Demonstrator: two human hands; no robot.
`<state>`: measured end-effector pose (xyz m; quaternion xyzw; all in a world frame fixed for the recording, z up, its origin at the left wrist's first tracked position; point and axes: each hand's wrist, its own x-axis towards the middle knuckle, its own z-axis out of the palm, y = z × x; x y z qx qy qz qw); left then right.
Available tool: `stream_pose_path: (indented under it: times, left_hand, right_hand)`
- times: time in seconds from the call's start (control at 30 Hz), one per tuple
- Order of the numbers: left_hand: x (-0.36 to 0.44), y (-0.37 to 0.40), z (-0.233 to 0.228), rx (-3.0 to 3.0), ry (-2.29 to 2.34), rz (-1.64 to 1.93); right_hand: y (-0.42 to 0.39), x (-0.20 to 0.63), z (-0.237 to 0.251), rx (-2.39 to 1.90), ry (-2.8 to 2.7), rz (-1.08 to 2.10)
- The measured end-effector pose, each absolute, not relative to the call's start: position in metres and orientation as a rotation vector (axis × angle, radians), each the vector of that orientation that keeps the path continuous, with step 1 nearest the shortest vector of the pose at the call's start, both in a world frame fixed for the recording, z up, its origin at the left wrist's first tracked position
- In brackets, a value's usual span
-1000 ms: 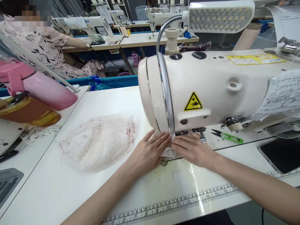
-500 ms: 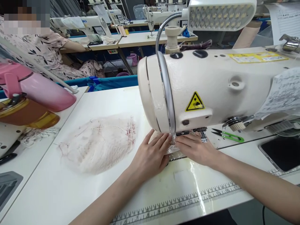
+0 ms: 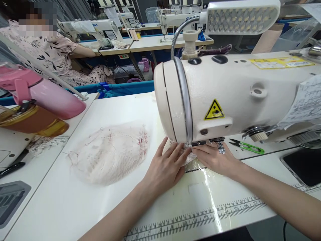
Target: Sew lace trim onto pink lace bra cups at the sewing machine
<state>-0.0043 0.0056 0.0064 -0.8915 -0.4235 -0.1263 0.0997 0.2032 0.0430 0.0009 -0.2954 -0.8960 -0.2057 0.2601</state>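
Observation:
A white sewing machine [image 3: 215, 97] stands over the work, its needle area mostly hidden behind its head and my fingers. Under it lies a small piece of white lace fabric [image 3: 191, 158], largely covered by my hands. My left hand [image 3: 165, 165] rests flat on the fabric left of the presser foot, fingers spread. On the other side, my right hand [image 3: 218, 160] has its fingers drawn together at the fabric's edge, partly hidden under the machine's metal attachment [image 3: 221, 147]. Left of my hands is a loose heap of sheer white lace fabric [image 3: 107, 155] with red threads.
Green thread snips [image 3: 248, 146] and a phone [image 3: 303, 165] lie to the right. A printed ruler [image 3: 195, 217] runs along the table's front. A pink bottle [image 3: 55, 93] and an amber cup [image 3: 35, 120] stand at left. Another person [image 3: 50, 50] sits beyond, near other machines.
The view has shifted slightly, so the scene sits further right. My left fingers are more spread than before. My right hand stays near the presser foot.

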Motion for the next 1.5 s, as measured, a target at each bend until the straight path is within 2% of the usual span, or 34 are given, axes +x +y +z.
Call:
stream_pose_path:
  times: [0.17, 0.4, 0.7, 1.17, 1.4, 1.5]
  left_hand:
    - [-0.004, 0.008, 0.007, -2.616, -1.241, -0.397]
    - [-0.005, 0.011, 0.005, -2.612, -1.273, -0.389]
    - [-0.007, 0.009, 0.002, -2.684, -1.091, -0.482]
    - [-0.008, 0.012, 0.006, -2.647, -1.17, -0.486]
    - [-0.008, 0.008, 0.01, -2.584, -1.34, -0.65]
    - [-0.01, 0.006, 0.012, -2.62, -1.231, -0.698]
  right_hand:
    - [0.044, 0.205, 0.004, -0.821, -2.449, -0.622]
    - [0.046, 0.205, 0.01, -0.887, -2.5, -0.461]
    - [0.045, 0.205, 0.003, -0.841, -2.496, -0.609]
    - [0.047, 0.202, -0.013, -0.693, -2.593, -0.347]
    - [0.047, 0.198, -0.014, -0.681, -2.564, -0.002]
    - [0.044, 0.201, -0.011, -0.606, -2.555, 0.11]
